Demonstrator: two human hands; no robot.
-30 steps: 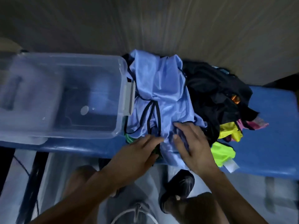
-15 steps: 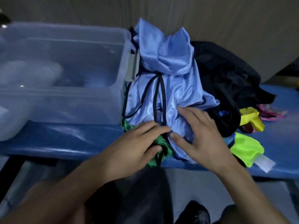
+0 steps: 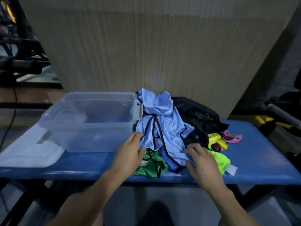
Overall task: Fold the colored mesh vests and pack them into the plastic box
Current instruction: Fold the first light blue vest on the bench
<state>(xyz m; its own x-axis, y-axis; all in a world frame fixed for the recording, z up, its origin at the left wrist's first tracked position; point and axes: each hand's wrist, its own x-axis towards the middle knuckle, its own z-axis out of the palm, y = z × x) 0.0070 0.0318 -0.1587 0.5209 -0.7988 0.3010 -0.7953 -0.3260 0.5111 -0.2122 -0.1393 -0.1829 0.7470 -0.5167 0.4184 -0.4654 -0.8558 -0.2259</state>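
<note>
A: From the head camera, where do the vests sit?

B: In a loose heap on the blue worktop [image 3: 254,160], right of centre. The light blue vest [image 3: 164,128] with black trim lies on top, draped against the right end wall of the clear plastic box [image 3: 91,128]. A green vest [image 3: 151,165] pokes out beneath it at the near edge of the worktop, a black garment [image 3: 197,116] is piled on the far right side, and neon yellow vests [image 3: 219,159] and a pink one [image 3: 231,138] trail off to the right.

A: And the hands?

B: The left hand [image 3: 130,152] rests on the near left edge of the light blue vest, fingers fairly straight, thumb against the green cloth; that grip closes on nothing I can see. The right hand [image 3: 202,159] lies on the near right corner of the same vest, fingers spread and slightly bent over the fabric. Whether it pinches the hem, I cannot tell.

A: What about the box?

B: It stands open on the left half of the worktop, touching the heap. No folded vest shows inside it. Its lid [image 3: 29,154] lies flat at the near left, partly under the box and close to the worktop's near edge.

A: Any free room?

B: A bare blue strip runs along the near edge in front of the box, and a wider bare patch lies right of the heap.
</note>
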